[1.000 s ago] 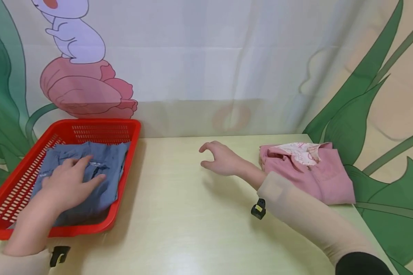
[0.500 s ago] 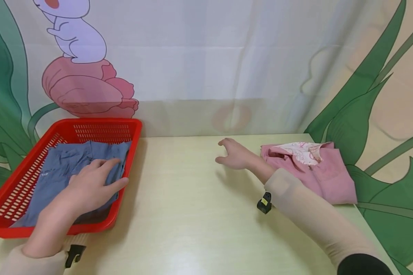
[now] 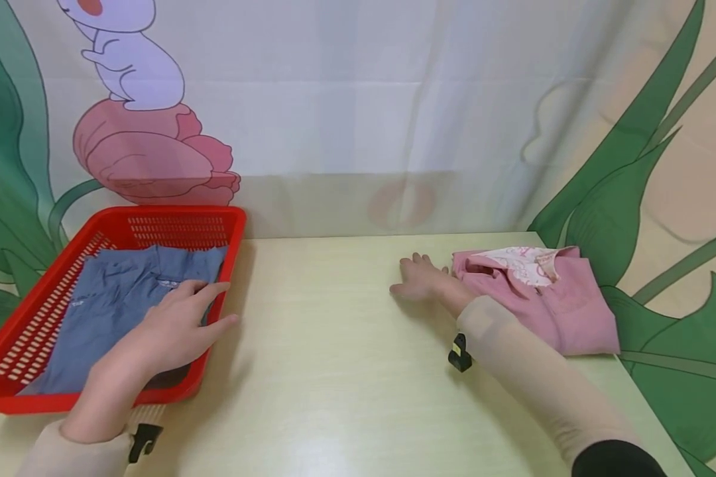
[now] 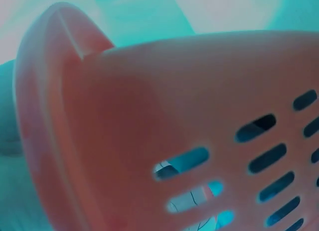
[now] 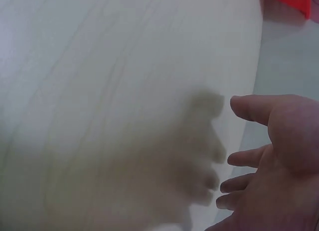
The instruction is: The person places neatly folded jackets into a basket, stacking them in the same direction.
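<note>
My left hand (image 3: pixel 176 328) hovers over the right rim of the red plastic basket (image 3: pixel 237 228), its thumb and fingers extended and nothing in them. Inside that basket lies a folded blue garment (image 3: pixel 116 298), flat on the bottom. The left wrist view shows only the basket's slotted wall (image 4: pixel 119 116) up close. Just left of a folded pink garment (image 3: pixel 579 308), my right hand (image 3: pixel 420 278) is spread low over the table. In the right wrist view its fingers are apart and hold nothing, with their shadow on the tabletop.
The pale wooden table (image 3: pixel 310 358) ends at the right beyond the pink garment. A printed curtain (image 3: pixel 346 99) with a cartoon animal and leaves hangs along the back. Each wrist has a small black device, such as the one by the right sleeve (image 3: pixel 459 353).
My left hand has moved right, from over the blue garment to the basket's rim. My right hand has shifted right, closer to the pink garment, and its fingers have spread.
</note>
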